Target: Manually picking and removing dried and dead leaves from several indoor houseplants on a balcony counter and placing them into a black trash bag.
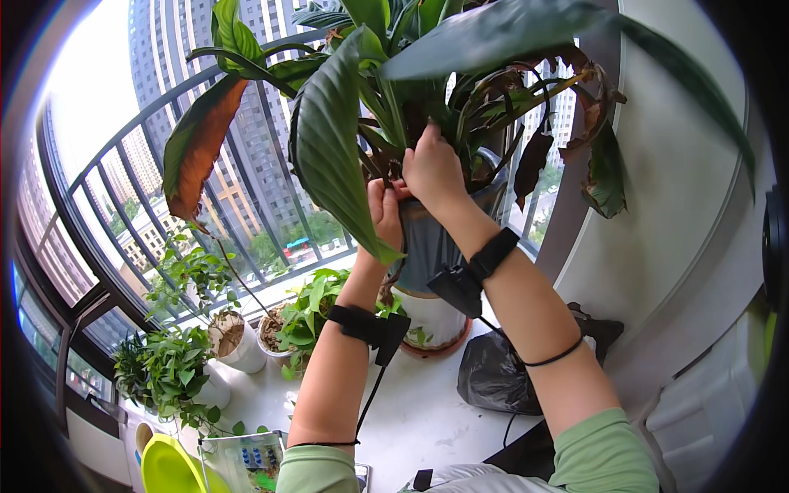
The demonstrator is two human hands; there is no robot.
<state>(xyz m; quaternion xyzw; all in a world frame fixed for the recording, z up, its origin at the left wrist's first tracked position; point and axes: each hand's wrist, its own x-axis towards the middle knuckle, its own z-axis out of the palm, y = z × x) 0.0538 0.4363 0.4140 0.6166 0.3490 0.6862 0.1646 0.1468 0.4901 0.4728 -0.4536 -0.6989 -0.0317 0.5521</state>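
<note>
A large broad-leaved plant [333, 135] stands before me in a tall grey-blue pot [428, 246]. Several of its leaves are green, while others hang brown and withered, such as the dry leaf [533, 163] on the right. My left hand [385, 212] is at the pot's near left rim, its fingertips around a dark dry stalk [388, 182] at the plant's base. Slightly higher and to the right, my right hand [434, 166] reaches in among the stems with bent fingers. Stems and shadow hide what its fingertips touch. Both wrists wear black straps with small devices.
Smaller potted plants [179, 363] line the window side at left. Behind them runs a dark railing [154, 114]. A black plastic bag [496, 373] lies on the white floor right of a white pot [431, 317]. A yellow-green container [172, 465] stands at lower left.
</note>
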